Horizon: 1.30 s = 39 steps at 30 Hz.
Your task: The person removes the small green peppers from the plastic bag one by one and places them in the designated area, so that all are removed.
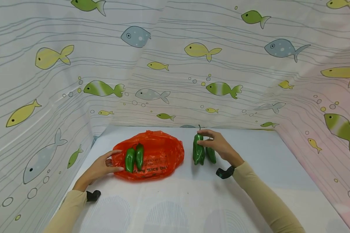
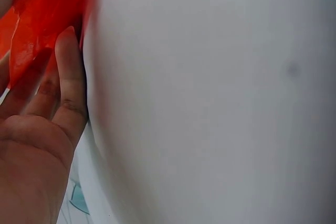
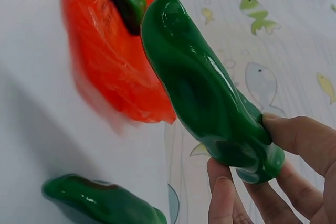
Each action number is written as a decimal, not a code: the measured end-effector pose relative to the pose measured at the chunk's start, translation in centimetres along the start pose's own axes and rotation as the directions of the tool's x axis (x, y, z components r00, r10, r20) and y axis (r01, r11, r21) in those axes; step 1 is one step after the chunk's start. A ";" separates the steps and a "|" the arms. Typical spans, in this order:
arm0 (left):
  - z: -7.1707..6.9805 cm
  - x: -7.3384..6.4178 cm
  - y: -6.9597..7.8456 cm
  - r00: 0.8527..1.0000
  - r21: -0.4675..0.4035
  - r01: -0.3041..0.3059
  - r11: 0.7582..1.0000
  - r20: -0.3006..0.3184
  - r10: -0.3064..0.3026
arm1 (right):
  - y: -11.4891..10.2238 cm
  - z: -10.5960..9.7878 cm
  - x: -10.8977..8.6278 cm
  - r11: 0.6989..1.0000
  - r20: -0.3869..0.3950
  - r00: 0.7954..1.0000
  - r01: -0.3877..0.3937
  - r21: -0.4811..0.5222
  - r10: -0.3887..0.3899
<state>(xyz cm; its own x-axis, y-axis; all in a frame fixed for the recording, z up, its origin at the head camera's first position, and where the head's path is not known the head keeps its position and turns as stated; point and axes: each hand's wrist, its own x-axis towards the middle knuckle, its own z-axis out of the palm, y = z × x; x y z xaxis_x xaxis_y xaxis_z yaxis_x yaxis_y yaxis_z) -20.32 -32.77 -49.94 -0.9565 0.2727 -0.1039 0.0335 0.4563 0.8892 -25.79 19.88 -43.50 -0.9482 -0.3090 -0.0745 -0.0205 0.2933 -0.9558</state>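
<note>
My right hand point(image 1: 218, 145) pinches a green pepper point(image 1: 198, 150) near its stem end, and the pepper hangs tip down above the table. In the right wrist view the thumb and fingers close around the stem end of this glossy pepper point(image 3: 197, 82). Another green pepper point(image 1: 211, 155) lies just behind it, partly hidden by the hand. At the left, my left hand point(image 1: 100, 166) rests at the edge of a red plastic bag point(image 1: 160, 152), fingers spread and touching it. Two green peppers point(image 1: 130, 160) point(image 1: 139, 157) lie side by side on the bag.
The white table point(image 1: 175, 197) carries pale printed shapes near its front. Fish-patterned sheets point(image 1: 175, 64) stand around the back and both sides. Dark wrist-worn cameras point(image 1: 225, 172) sit below each hand.
</note>
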 end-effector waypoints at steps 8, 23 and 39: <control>0.1 -0.1 0.2 1.000 0.008 0.005 1.000 -0.009 -0.005 | 0.8 -1.1 -0.5 0.999 -0.001 1.000 0.023 0.024 -0.023; 0.0 0.0 0.3 1.000 0.005 0.006 1.000 -0.006 -0.006 | 2.3 -3.3 -1.3 0.999 -0.009 1.000 0.018 0.033 -0.018; 0.1 -0.2 0.3 1.000 0.012 0.000 1.000 -0.014 0.000 | 5.0 -6.3 -1.9 1.000 -0.028 1.000 -0.009 0.023 0.009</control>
<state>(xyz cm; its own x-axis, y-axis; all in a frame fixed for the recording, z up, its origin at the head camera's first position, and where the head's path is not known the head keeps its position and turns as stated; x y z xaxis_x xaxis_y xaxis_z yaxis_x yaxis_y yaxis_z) -20.11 -32.62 -49.73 -0.9606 0.2604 -0.0975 0.0368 0.4668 0.8836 -26.05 27.61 -46.36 -0.9568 -0.2808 -0.0753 -0.0050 0.2749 -0.9615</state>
